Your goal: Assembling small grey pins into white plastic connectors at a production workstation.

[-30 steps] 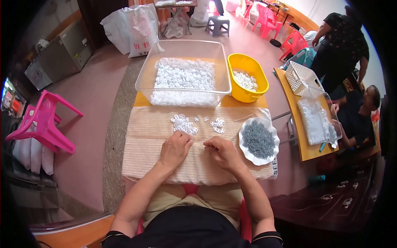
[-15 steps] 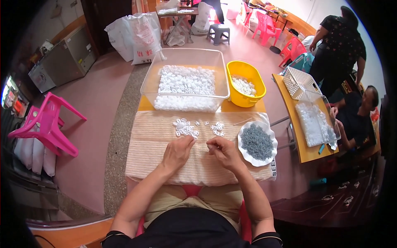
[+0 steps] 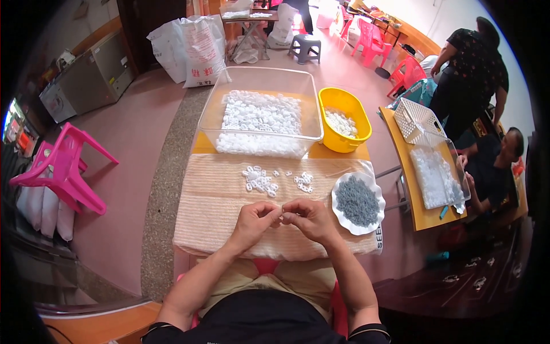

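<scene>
My left hand and my right hand meet over the striped towel, thumbs and index fingers pinched tip to tip. A sliver of a small white plastic piece shows at the left fingertips. Whatever the right fingers hold is hidden. Just beyond my hands lie a loose pile of white plastic pieces with holes and a smaller group to its right. On the right, a white scalloped plate holds a heap of small grey pieces.
A clear plastic bin full of white pieces stands at the towel's far edge, beside a yellow tub. A pink chair is on the left. To the right, two people are near another table with a white basket.
My left hand has drawn back from the white pile and moved right. Both hands have come together, fingertips meeting. The view has shifted slightly.
</scene>
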`<action>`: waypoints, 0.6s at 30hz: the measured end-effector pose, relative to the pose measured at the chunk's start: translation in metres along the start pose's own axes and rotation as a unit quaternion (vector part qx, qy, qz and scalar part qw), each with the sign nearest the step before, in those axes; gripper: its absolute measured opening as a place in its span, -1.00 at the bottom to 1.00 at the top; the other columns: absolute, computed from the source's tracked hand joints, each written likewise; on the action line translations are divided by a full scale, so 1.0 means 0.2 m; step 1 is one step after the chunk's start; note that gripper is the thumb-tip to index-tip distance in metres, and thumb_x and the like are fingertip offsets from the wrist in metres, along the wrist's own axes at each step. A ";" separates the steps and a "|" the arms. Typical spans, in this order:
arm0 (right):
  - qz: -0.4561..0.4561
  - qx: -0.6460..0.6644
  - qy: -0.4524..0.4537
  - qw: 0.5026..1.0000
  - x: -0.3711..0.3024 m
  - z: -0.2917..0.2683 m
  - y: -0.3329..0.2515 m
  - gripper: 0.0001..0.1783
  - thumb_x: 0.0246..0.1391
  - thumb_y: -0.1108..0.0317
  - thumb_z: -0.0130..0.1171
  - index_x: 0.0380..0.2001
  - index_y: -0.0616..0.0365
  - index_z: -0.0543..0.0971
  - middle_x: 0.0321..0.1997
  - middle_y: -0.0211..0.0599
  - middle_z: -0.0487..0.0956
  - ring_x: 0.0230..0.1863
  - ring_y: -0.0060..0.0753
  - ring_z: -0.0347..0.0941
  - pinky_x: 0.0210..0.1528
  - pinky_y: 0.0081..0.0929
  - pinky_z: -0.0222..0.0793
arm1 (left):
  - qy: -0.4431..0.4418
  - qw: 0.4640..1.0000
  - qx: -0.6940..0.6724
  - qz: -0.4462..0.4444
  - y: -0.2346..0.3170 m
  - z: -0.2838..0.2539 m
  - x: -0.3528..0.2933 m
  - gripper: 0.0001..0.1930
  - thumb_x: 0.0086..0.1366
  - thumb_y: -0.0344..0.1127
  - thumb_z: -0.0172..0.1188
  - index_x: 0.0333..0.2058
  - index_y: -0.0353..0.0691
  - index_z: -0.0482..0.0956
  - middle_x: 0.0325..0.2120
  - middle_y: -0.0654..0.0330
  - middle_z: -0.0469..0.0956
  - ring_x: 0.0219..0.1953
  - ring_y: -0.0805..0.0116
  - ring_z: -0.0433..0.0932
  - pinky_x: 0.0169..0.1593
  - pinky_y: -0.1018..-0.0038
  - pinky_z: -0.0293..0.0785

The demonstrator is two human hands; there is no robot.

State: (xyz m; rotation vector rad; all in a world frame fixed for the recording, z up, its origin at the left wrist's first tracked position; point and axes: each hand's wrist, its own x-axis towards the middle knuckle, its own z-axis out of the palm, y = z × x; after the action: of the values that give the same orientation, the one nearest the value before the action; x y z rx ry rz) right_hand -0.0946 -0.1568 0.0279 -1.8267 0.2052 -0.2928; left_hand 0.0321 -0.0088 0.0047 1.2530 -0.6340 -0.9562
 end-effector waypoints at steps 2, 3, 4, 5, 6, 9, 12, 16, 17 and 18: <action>0.015 -0.017 -0.012 1.000 0.00 -0.01 -0.05 -0.88 0.13 0.50 0.17 -0.26 0.33 0.56 -0.36 -0.33 0.61 -0.32 -0.59 0.54 -0.26 -0.64 0.48 | -0.009 0.999 -0.023 -0.024 0.02 0.00 -0.01 -0.82 0.31 -0.32 0.19 -0.24 -0.32 0.57 -0.40 0.21 0.61 -0.39 0.51 0.57 -0.27 0.57 0.54; 0.030 -0.034 -0.022 0.999 0.00 -0.01 -0.06 -0.89 0.14 0.50 0.16 -0.28 0.33 0.56 -0.37 -0.35 0.61 -0.32 -0.59 0.54 -0.25 -0.63 0.49 | -0.021 0.998 -0.045 -0.049 0.03 0.00 -0.02 -0.82 0.32 -0.31 0.17 -0.23 -0.32 0.56 -0.38 0.19 0.60 -0.38 0.50 0.58 -0.26 0.55 0.55; 0.029 -0.035 -0.022 0.999 0.00 0.00 -0.04 -0.89 0.14 0.50 0.16 -0.28 0.33 0.56 -0.37 -0.35 0.61 -0.32 -0.59 0.54 -0.25 -0.63 0.49 | -0.021 0.998 -0.045 -0.048 0.03 -0.01 -0.01 -0.82 0.32 -0.31 0.17 -0.23 -0.32 0.56 -0.38 0.19 0.60 -0.38 0.50 0.58 -0.26 0.55 0.55; -0.001 -0.067 -0.004 0.998 0.00 0.01 0.00 -0.91 0.16 0.50 0.14 -0.30 0.32 0.54 -0.38 -0.34 0.60 -0.33 -0.59 0.54 -0.24 -0.62 0.49 | -0.035 0.995 -0.075 -0.063 0.03 -0.02 -0.02 -0.81 0.34 -0.29 0.15 -0.22 -0.31 0.56 -0.36 0.19 0.60 -0.36 0.49 0.58 -0.24 0.54 0.56; -0.032 -0.099 0.013 0.994 -0.01 0.01 0.01 -0.93 0.17 0.50 0.12 -0.32 0.31 0.53 -0.40 -0.34 0.60 -0.33 -0.59 0.54 -0.24 -0.62 0.50 | -0.050 0.990 -0.105 -0.077 0.03 -0.02 -0.01 -0.80 0.35 -0.28 0.13 -0.21 -0.30 0.55 -0.35 0.18 0.60 -0.35 0.48 0.58 -0.22 0.53 0.56; -0.008 -0.052 0.012 0.999 -0.01 0.04 0.01 -0.94 0.19 0.52 0.08 -0.33 0.30 0.49 -0.41 -0.33 0.59 -0.34 -0.58 0.54 -0.24 -0.61 0.50 | -0.060 0.981 -0.154 -0.106 0.05 -0.01 -0.04 -0.79 0.36 -0.26 0.11 -0.20 -0.29 0.54 -0.35 0.19 0.59 -0.33 0.47 0.57 -0.20 0.53 0.55; -0.047 -0.049 0.008 0.998 0.00 0.03 0.05 -0.97 0.19 0.55 0.07 -0.32 0.31 0.47 -0.40 -0.32 0.56 -0.33 -0.56 0.55 -0.23 -0.60 0.51 | -0.068 0.974 -0.184 -0.115 0.07 0.00 -0.05 -0.81 0.36 -0.25 0.11 -0.23 -0.27 0.54 -0.37 0.22 0.59 -0.35 0.49 0.56 -0.20 0.52 0.55; -0.016 0.090 0.018 0.996 0.00 0.05 0.03 -0.98 0.16 0.57 0.10 -0.34 0.31 0.48 -0.37 -0.33 0.53 -0.32 -0.56 0.54 -0.22 -0.60 0.50 | -0.078 0.960 -0.230 -0.138 0.07 -0.01 -0.05 -0.83 0.36 -0.26 0.12 -0.25 -0.24 0.54 -0.38 0.24 0.59 -0.36 0.50 0.56 -0.22 0.52 0.55; -0.017 0.089 0.018 0.996 0.00 0.06 0.02 -0.98 0.16 0.57 0.10 -0.34 0.31 0.48 -0.37 -0.33 0.53 -0.32 -0.56 0.54 -0.22 -0.60 0.50 | -0.078 0.961 -0.229 -0.137 0.07 -0.02 -0.05 -0.83 0.36 -0.26 0.12 -0.25 -0.24 0.54 -0.38 0.24 0.59 -0.36 0.50 0.56 -0.22 0.52 0.55; -0.015 0.121 0.016 0.992 0.00 0.06 0.02 -0.98 0.16 0.57 0.11 -0.34 0.31 0.50 -0.36 -0.33 0.53 -0.31 -0.56 0.53 -0.22 -0.60 0.50 | -0.088 0.958 -0.239 -0.131 0.05 -0.03 -0.05 -0.83 0.35 -0.26 0.13 -0.24 -0.23 0.55 -0.36 0.24 0.59 -0.35 0.51 0.55 -0.21 0.54 0.54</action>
State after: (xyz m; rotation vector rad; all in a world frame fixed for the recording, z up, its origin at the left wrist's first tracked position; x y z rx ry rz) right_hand -0.0915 -0.1461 0.0207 -1.5875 0.1573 -0.3523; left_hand 0.0346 0.0026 0.0147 0.8338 -0.3434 -1.3604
